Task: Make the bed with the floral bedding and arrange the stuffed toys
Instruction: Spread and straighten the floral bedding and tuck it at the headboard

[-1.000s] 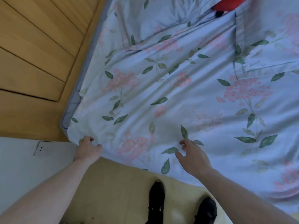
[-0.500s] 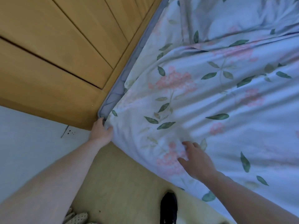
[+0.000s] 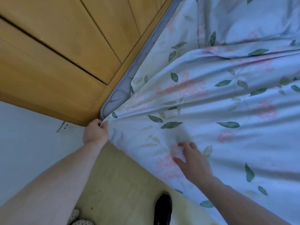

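Floral bedding (image 3: pixel 219 114) spread over bed, corner drawn taut at grey mattress (image 3: pixel 120 93) corner beside wooden panel (image 3: pixel 56 51). Left hand (image 3: pixel 95 132) pinches that corner, fingers curled. Right hand (image 3: pixel 193 161) bunches fabric near edge, fingers curled into it. Black shoe (image 3: pixel 163 208) on floor below.

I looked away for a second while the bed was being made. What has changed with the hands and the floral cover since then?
The left hand slid along the floral cover edge to the corner by the grey mattress and now pinches it, pulling folds taut toward the wooden panel. The right hand stayed resting on the cover near its edge, fingers now slightly bunching the fabric.
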{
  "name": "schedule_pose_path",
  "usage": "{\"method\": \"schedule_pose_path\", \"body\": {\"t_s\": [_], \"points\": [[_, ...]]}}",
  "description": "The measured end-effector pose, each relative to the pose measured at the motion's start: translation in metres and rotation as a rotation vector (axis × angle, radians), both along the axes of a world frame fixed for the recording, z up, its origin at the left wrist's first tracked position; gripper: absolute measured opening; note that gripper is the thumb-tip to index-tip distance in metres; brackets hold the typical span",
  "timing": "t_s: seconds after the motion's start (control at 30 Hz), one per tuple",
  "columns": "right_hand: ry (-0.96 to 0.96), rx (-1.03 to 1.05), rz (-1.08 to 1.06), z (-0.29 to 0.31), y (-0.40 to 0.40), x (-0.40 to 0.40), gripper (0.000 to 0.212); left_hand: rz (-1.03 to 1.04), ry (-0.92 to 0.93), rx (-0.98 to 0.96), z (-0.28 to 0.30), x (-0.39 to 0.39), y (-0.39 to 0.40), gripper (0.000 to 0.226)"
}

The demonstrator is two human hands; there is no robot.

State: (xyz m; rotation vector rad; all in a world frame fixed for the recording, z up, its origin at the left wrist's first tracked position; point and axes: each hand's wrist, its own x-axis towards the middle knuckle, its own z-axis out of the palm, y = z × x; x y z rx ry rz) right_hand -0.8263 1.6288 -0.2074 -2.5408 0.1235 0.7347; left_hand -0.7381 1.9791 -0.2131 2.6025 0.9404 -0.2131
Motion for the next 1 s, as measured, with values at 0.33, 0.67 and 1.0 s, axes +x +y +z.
{"method": "schedule_pose_path", "body": {"t_s": [0.33, 0.67, 1.0], "points": [[0.030, 0.032, 0.001, -0.002, -0.029, -0.034, 0.063, -0.203, 0.094, -0.143, 0.021, -0.023, 0.039, 0.036], [-0.032, -0.116, 0.279, 0.001, -0.037, -0.050, 0.023, -0.203, -0.042, -0.076, 0.025, -0.027, 0.044, 0.046], [-0.085, 0.038, 0.323, 0.007, -0.003, -0.040, 0.015, 0.078, -0.014, -0.079, -0.011, -0.028, 0.081, 0.049]]}}
